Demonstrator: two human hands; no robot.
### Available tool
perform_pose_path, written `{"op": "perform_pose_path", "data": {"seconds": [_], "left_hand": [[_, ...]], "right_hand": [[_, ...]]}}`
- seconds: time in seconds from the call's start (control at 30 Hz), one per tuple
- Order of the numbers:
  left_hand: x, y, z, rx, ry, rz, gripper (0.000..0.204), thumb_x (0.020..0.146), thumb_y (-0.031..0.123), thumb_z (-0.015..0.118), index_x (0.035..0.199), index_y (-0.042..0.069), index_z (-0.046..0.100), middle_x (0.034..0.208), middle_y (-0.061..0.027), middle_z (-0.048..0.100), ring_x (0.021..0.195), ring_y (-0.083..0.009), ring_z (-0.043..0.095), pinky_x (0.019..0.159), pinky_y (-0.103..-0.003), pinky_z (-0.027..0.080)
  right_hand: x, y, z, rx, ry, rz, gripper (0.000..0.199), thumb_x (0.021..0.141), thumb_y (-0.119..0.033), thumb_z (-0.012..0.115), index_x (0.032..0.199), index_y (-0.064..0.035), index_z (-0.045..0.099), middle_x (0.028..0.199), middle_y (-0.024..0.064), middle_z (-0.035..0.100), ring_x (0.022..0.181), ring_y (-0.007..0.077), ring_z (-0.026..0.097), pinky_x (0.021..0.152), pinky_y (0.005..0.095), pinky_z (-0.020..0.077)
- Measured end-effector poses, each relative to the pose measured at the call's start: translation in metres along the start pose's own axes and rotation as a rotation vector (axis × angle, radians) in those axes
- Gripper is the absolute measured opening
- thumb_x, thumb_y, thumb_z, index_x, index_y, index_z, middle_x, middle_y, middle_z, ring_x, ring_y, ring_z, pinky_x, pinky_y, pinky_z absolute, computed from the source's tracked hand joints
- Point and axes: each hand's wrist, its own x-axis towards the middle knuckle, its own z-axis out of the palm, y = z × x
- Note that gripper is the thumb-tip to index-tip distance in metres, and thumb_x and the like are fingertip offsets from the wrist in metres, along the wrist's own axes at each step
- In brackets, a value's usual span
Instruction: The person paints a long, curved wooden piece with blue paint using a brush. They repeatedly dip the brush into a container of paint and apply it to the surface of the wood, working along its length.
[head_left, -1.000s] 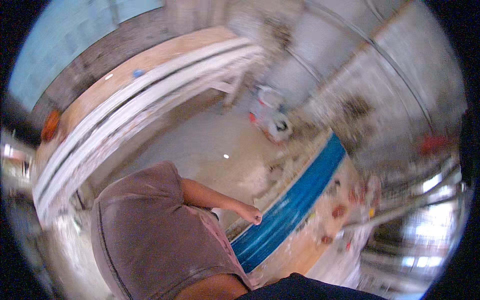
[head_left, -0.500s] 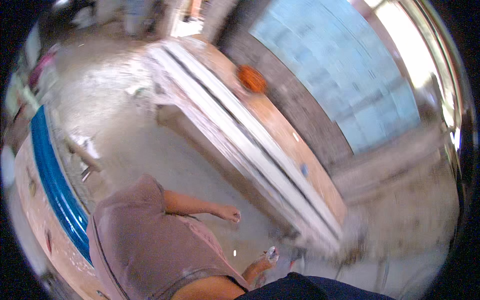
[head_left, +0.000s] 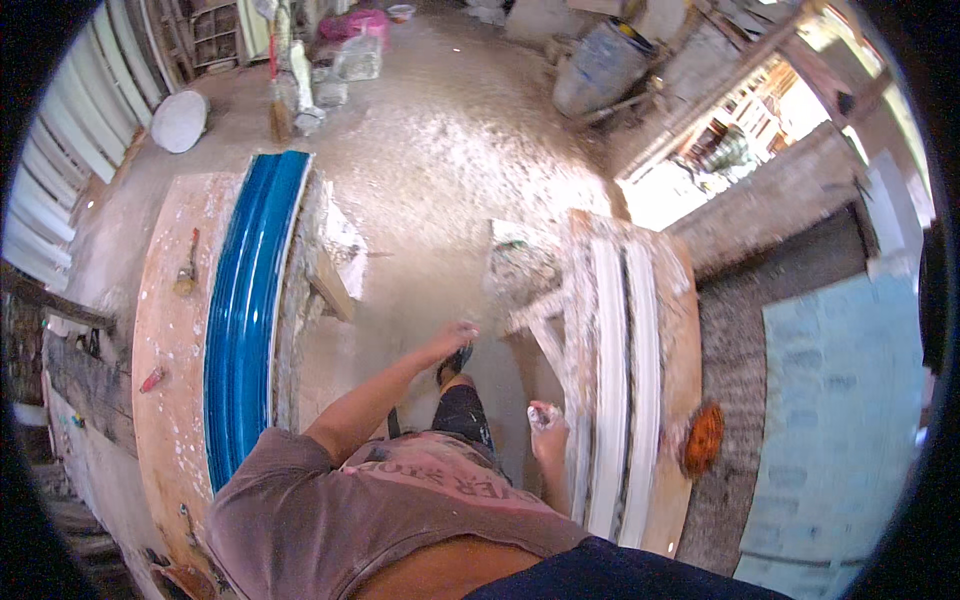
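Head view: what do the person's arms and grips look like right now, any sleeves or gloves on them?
Both arms are bare below the short sleeves of a faded mauve-brown cotton T-shirt. The left grip is ungloved, with no watch or ring showing. The right grip is ungloved too, caked with white plaster-like smears.

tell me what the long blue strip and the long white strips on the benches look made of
Blue strip: glossy, ribbed, with sheen lines, probably a plastic or fibreglass mould. White strips: matte, chalky, with white splatter around, likely cast plaster. Both lie on what looks like bare wooden boards.
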Motion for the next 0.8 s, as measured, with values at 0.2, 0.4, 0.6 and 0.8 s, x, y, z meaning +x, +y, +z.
{"op": "perform_pose_path", "data": {"seconds": [0.2, 0.4, 0.6, 0.8], "left_hand": [[0.066, -0.101, -0.215, 0.053, 0.502, -0.316, 0.039, 0.089, 0.025, 0.053, 0.12, 0.001, 0.06, 0.11, -0.013, 0.063, 0.096, -0.0227, 0.06, 0.081, -0.035, 0.049], [0.028, -0.079, -0.301, -0.268, 1.003, -0.831, 0.021, 0.088, 0.024, 0.055, 0.098, 0.007, 0.062, 0.076, -0.0099, 0.058, 0.062, -0.0228, 0.056, 0.054, -0.041, 0.045], [0.076, -0.057, -0.325, -0.805, 0.943, -0.681, 0.016, 0.086, 0.023, 0.057, 0.09, 0.008, 0.062, 0.071, -0.0061, 0.057, 0.054, -0.0209, 0.053, 0.045, -0.037, 0.041], [0.278, -0.018, -0.443, -0.413, 0.635, -0.895, 0.024, 0.088, 0.026, 0.051, 0.095, 0.006, 0.063, 0.083, -0.0128, 0.06, 0.074, -0.0265, 0.057, 0.062, -0.041, 0.044]], "right_hand": [[0.288, -0.069, 0.064, -0.023, -0.176, -0.293, 0.02, 0.086, -0.021, 0.064, 0.101, -0.0077, 0.067, 0.091, 0.0147, 0.067, 0.083, 0.0244, 0.065, 0.074, 0.0355, 0.0506], [0.513, -0.283, 0.075, 0.376, -0.341, -0.491, 0.019, 0.089, -0.014, 0.061, 0.105, -0.0049, 0.065, 0.092, 0.0101, 0.067, 0.082, 0.0171, 0.064, 0.075, 0.0317, 0.0514], [0.677, -0.4, 0.15, 0.325, -0.601, -0.648, 0.023, 0.088, -0.013, 0.061, 0.109, -0.0045, 0.063, 0.099, 0.0108, 0.065, 0.087, 0.0177, 0.063, 0.08, 0.0311, 0.0504], [0.867, -0.331, 0.336, 0.049, -0.745, -0.535, 0.026, 0.088, -0.016, 0.06, 0.112, -0.0041, 0.063, 0.103, 0.0135, 0.066, 0.097, 0.0211, 0.062, 0.085, 0.0331, 0.0485]]}}
